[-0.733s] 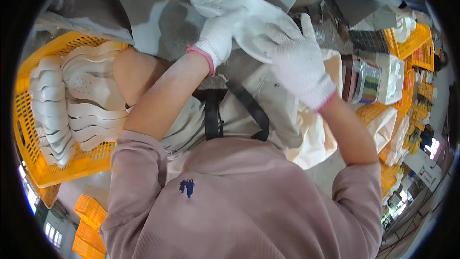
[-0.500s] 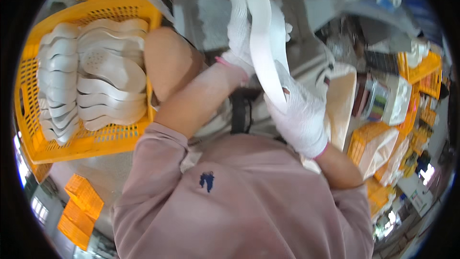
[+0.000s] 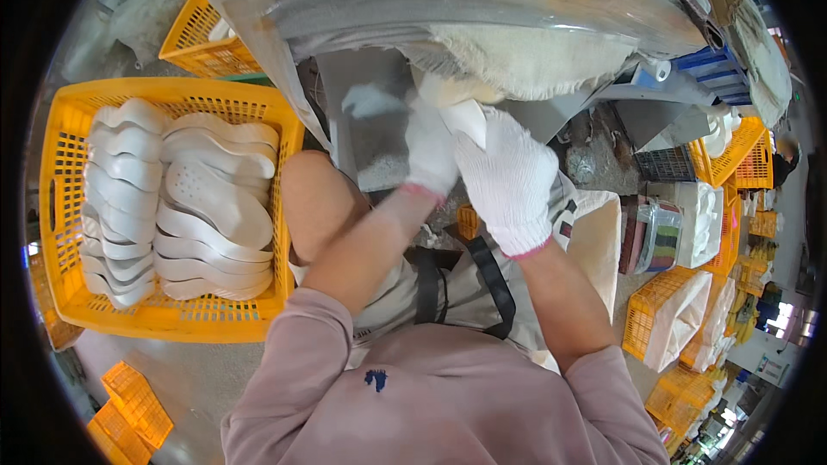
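1) Grey floor is seen left of the left hand, whose blurred grip cannot be told
2) White piece is grasped in the right hand, below fringed cloth
3) Firm hold is advised, with cloth avoided by that hand

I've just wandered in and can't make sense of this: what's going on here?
A person holds a white piece in the gloved right hand, just below a pale fuzzy thing in the picture; whether the two touch can't be told. The gloved left hand is blurred close beside the piece, so its grip is unclear. To the person's left, a yellow crate holds two rows of white sole-shaped pieces, one showing small holes.
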`<state>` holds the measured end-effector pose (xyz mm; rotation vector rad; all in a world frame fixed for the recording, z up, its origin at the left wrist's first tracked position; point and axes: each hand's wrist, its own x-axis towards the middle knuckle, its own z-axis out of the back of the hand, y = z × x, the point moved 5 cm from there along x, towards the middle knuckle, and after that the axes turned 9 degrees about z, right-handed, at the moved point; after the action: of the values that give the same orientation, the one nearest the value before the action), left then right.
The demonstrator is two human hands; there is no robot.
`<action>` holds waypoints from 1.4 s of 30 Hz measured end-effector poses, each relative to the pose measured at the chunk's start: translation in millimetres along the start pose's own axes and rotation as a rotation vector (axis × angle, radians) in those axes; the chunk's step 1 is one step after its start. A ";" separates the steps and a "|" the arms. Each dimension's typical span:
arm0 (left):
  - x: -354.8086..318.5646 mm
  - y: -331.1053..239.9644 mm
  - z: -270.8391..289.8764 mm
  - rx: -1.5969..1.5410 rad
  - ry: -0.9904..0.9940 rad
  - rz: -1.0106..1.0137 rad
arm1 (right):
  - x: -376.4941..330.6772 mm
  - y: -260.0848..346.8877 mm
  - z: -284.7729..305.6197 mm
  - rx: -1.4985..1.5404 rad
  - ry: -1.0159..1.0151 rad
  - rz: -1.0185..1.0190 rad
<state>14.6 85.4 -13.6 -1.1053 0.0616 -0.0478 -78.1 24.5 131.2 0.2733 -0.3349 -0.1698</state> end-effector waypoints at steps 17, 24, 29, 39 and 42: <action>0.7 -21.3 -12.9 -1.579 0.730 0.740 | -2.3 12.7 -3.9 0.857 0.219 -0.123; -58.6 -34.3 3.6 -1.782 1.075 0.649 | -56.2 18.4 39.1 0.834 0.432 -0.276; -86.7 -43.6 2.9 -1.771 1.205 0.896 | -103.4 29.8 59.9 0.476 0.319 -0.173; -59.7 -40.8 3.9 -1.604 0.886 0.957 | -100.3 26.4 57.7 0.266 0.267 -0.171; -57.0 -35.0 1.2 -1.621 0.960 0.859 | -100.8 28.5 64.1 0.244 0.168 -0.183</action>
<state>-42.5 74.7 19.8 -2.4594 1.6679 0.3066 -190.7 57.4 167.5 0.5568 -0.1630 -0.2847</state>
